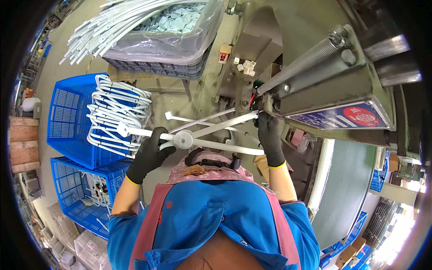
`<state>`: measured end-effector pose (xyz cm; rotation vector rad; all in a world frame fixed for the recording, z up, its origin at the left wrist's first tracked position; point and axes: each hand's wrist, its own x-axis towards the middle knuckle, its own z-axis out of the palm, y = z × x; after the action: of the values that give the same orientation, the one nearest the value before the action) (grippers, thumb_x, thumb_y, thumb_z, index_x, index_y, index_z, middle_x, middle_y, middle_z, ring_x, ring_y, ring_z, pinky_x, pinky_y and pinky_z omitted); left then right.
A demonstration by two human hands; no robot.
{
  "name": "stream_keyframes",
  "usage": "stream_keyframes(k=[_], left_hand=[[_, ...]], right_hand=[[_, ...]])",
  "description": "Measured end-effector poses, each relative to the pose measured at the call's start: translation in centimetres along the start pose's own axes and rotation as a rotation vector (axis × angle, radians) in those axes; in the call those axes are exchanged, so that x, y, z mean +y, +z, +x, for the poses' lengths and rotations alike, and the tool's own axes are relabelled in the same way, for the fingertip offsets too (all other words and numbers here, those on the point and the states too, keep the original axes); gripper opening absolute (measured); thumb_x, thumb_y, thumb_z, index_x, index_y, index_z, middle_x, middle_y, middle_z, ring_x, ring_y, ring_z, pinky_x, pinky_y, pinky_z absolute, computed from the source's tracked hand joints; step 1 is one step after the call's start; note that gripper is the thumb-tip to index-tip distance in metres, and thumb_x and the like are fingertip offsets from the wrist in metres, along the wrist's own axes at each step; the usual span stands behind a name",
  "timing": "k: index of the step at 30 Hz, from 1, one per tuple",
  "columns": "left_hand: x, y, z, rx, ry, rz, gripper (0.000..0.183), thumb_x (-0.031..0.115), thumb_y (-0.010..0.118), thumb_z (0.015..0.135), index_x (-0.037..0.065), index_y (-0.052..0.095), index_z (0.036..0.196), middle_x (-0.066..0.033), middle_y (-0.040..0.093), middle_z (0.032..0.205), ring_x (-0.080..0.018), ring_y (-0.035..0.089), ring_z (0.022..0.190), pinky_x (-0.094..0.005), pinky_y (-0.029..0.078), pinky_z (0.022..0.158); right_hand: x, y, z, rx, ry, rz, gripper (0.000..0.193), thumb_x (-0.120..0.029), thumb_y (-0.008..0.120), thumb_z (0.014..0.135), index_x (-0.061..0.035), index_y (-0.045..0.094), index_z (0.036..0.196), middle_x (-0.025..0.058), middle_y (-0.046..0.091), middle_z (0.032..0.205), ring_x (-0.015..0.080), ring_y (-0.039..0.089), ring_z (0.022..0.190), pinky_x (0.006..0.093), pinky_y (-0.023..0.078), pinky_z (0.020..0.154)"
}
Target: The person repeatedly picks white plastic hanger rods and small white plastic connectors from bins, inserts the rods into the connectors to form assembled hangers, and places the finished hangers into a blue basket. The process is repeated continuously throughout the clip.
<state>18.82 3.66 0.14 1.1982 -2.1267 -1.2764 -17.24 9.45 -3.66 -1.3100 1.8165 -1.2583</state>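
Note:
A white tubular frame (220,127) with crossing legs spans the space in front of my body. A round white disc (183,139) sits where its tubes meet. Just left of that disc, my left hand (152,152), in a black glove, is closed around the tubes. My right hand (269,138), gloved alike, grips the far right end of the upper tube, close under the head of a heavy machine (333,90). Part of that tube end is hidden by the fingers and the machine.
Blue crates (72,117) stand at left, beside a stack of bent white tubes (117,112). Behind, a plastic-lined grey bin (157,47) holds discs, with long white tubes (108,27) across it. Small white caps (245,67) lie by the machine. A green-topped surface (344,184) is at right.

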Motion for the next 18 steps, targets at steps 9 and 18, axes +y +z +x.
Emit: stream_keyframes(k=[9, 18], left_hand=[[2.5, -3.1, 0.1, 0.097, 0.279, 0.544, 0.058, 0.02, 0.074, 0.079, 0.001, 0.044, 0.124, -0.0173, 0.065, 0.084, -0.034, 0.067, 0.076, -0.0421, 0.052, 0.064], [-0.7, -1.4, 1.3, -0.131, 0.076, 0.24, 0.063, 0.028, 0.068, 0.081, 0.0, 0.042, 0.131, -0.0236, 0.066, 0.088, -0.0392, 0.066, 0.081, -0.0482, 0.052, 0.072]], right_hand=[[-1.2, -0.7, 0.9, -0.028, 0.147, 0.006, 0.034, -0.023, 0.048, 0.096, -0.0002, 0.054, 0.071, 0.0017, 0.049, 0.059, 0.0121, 0.046, 0.057, 0.0308, 0.038, 0.054], [0.3, 0.7, 0.5, -0.022, 0.232, 0.206, 0.019, -0.019, 0.043, 0.099, -0.0062, 0.057, 0.093, -0.0042, 0.044, 0.062, 0.0055, 0.039, 0.053, 0.0237, 0.03, 0.047]])
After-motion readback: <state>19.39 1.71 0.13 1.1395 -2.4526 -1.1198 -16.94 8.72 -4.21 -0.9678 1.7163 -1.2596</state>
